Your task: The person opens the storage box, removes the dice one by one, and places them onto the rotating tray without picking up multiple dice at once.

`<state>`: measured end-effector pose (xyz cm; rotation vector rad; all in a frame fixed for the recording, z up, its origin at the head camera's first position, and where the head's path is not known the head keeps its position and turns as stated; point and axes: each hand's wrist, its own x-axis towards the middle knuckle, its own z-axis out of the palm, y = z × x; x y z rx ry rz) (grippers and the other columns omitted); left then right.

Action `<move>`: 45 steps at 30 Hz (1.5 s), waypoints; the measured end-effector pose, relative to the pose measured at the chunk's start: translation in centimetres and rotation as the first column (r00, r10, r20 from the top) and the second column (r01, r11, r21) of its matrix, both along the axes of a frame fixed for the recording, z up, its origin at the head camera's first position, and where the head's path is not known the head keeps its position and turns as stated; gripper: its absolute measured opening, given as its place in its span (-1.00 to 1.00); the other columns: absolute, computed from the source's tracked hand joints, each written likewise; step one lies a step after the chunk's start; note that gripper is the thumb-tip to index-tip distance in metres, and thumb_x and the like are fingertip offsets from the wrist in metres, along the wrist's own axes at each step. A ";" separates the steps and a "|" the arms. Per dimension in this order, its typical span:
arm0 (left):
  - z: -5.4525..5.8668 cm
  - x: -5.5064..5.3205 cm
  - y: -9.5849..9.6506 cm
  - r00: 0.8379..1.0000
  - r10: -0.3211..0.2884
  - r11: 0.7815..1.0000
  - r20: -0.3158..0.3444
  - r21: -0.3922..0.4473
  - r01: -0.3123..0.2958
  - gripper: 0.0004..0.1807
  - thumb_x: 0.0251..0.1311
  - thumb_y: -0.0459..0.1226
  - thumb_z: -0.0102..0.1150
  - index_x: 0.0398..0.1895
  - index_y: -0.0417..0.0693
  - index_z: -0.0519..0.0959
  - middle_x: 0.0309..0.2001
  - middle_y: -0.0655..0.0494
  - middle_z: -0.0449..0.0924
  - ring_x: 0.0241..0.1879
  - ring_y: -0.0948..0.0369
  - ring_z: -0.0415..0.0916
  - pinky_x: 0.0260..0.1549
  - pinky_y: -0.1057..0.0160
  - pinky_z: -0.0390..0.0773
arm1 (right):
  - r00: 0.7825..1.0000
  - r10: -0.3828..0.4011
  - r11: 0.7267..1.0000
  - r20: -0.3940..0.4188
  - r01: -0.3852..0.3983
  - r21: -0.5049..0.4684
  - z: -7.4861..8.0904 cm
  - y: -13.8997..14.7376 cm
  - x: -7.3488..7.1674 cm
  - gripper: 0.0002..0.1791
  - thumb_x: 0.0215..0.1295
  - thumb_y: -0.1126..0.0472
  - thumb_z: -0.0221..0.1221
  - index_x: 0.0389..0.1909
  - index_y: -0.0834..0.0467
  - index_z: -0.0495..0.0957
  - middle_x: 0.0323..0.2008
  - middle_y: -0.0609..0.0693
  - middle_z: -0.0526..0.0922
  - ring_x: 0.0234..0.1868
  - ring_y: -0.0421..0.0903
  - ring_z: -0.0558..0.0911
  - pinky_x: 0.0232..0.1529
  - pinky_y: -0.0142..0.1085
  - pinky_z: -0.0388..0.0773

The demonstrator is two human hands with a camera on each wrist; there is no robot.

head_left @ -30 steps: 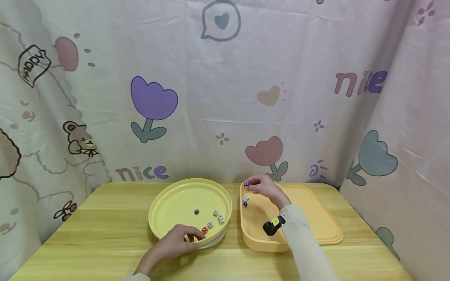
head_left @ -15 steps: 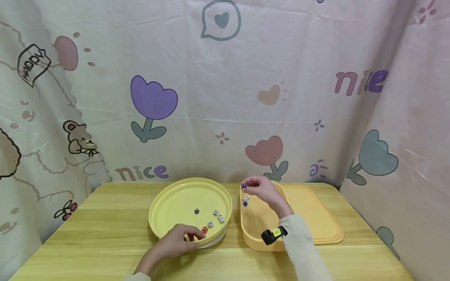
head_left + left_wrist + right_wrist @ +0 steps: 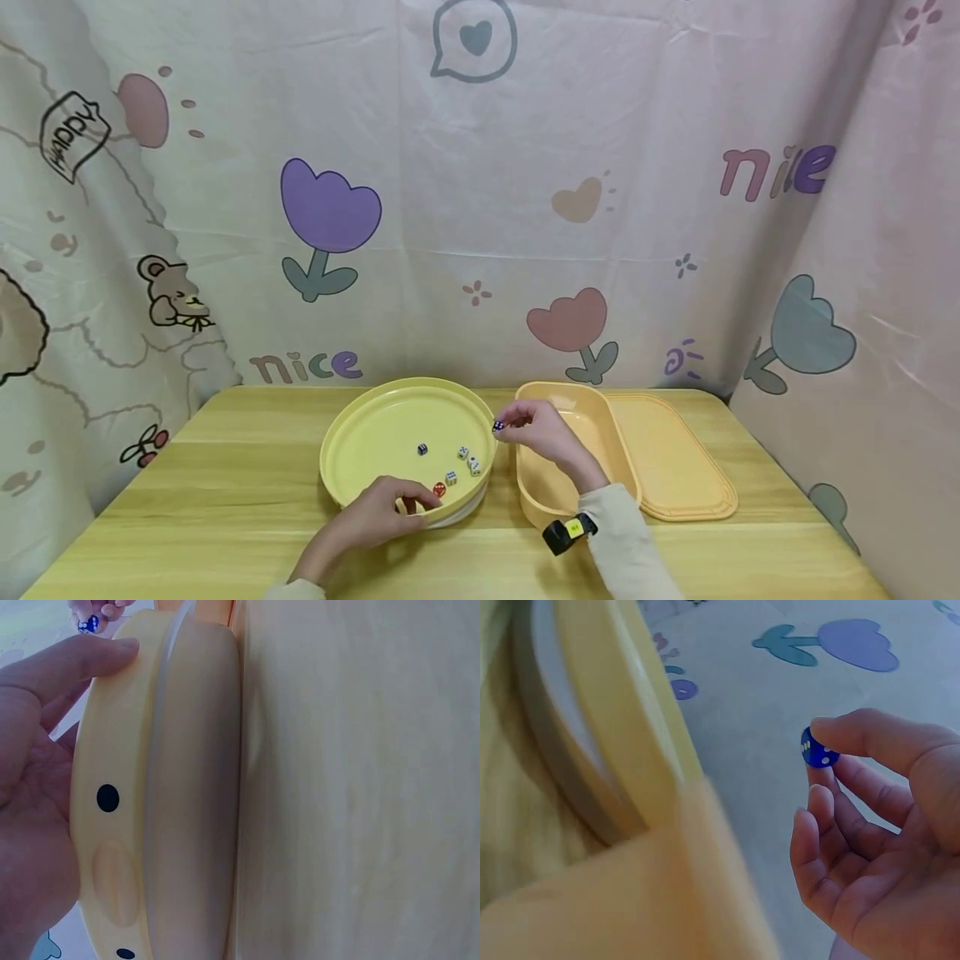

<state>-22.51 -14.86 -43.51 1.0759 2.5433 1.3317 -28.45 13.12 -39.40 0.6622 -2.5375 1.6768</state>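
Observation:
My right hand (image 3: 546, 435) pinches a blue die (image 3: 498, 427) between thumb and finger, just above the right rim of the round yellow tray (image 3: 375, 433). The right wrist view shows the die (image 3: 819, 752) with white pips, held clear of everything else. My left hand (image 3: 378, 515) grips the tray's front rim, its thumb (image 3: 112, 656) against the outer wall in the left wrist view. Inside the tray lie a dark blue die (image 3: 422, 449), a red die (image 3: 439, 490) and several white dice (image 3: 451, 478).
An orange-yellow rectangular box (image 3: 534, 498) stands right of the tray, its left part hidden behind my right hand. Its flat lid (image 3: 671, 458) lies on the wooden table (image 3: 225, 500) to the right. A printed curtain (image 3: 450, 208) hangs behind the table.
Holding the blue die, my right hand has moved left and nearer, from over the box's far left corner to the tray's right rim. The left hand has stayed on the tray.

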 end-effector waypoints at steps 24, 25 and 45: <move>0.1 -0.1 0.0 1.000 -0.008 1.000 -0.029 -0.009 0.008 -0.83 0.06 -0.37 0.29 -0.24 -0.11 0.70 -0.30 0.27 0.64 -0.37 0.42 0.41 -0.45 0.36 0.44 | 0.996 0.030 0.994 -0.079 -0.022 0.105 -0.6 -3.2 1.5 -0.81 0.03 0.35 0.38 -0.34 0.25 0.59 -0.42 -0.04 0.55 -0.36 -0.14 0.49 -0.38 -0.37 0.44; 0.1 -0.1 0.0 1.000 -0.008 1.000 -0.028 -0.008 0.007 -0.83 0.06 -0.37 0.29 -0.23 -0.11 0.70 -0.30 0.27 0.64 -0.37 0.42 0.41 -0.45 0.36 0.44 | 0.996 0.028 0.994 -0.080 -0.019 0.107 -0.6 -3.2 1.5 -0.81 0.03 0.35 0.38 -0.34 0.25 0.59 -0.42 -0.03 0.55 -0.36 -0.14 0.48 -0.38 -0.37 0.44; -0.2 -0.1 0.1 1.000 -0.004 1.000 -0.027 0.003 0.004 -0.80 0.02 -0.39 0.28 -0.24 -0.10 0.71 -0.28 0.23 0.65 -0.37 0.41 0.41 -0.42 0.35 0.44 | 0.989 0.034 0.978 -0.142 -0.004 0.209 -1.1 -3.0 1.4 -0.78 0.25 0.26 0.23 -0.13 0.28 0.63 -0.17 0.13 0.65 -0.24 -0.06 0.54 -0.28 -0.29 0.47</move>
